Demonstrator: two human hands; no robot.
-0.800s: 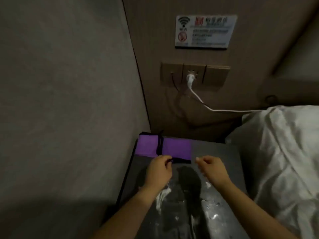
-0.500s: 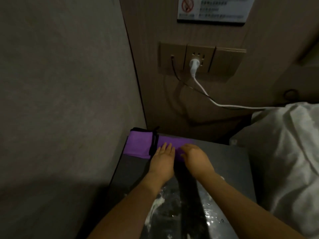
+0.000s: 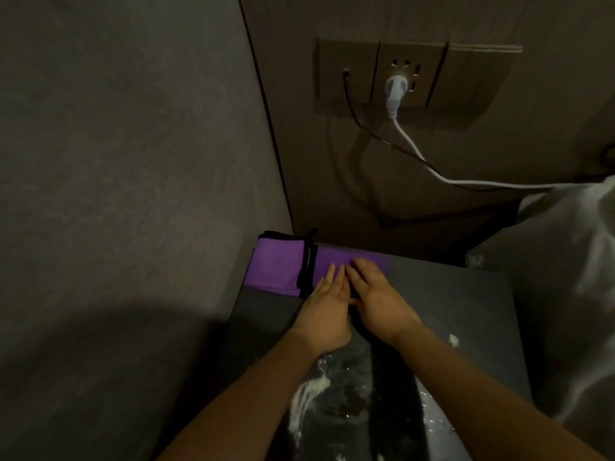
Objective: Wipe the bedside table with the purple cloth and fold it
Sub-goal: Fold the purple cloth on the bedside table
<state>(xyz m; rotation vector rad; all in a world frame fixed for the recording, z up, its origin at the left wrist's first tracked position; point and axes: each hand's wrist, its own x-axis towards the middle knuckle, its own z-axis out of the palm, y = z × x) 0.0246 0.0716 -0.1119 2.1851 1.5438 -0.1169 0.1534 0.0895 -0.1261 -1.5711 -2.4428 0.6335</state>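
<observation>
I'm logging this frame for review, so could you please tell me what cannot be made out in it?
- Head view: the near edge of the purple cloth is hidden under the left hand and right hand.
- The bedside table: its near part is cut off by the bottom edge.
- The white cable runs behind the white bedding; its end is hidden.
- Whether the pale streaks on the tabletop are wet or dry residue: too dim.

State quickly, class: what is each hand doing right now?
Left hand: open, fingers flat on the purple cloth.
Right hand: open, pressing flat on the cloth.
</observation>
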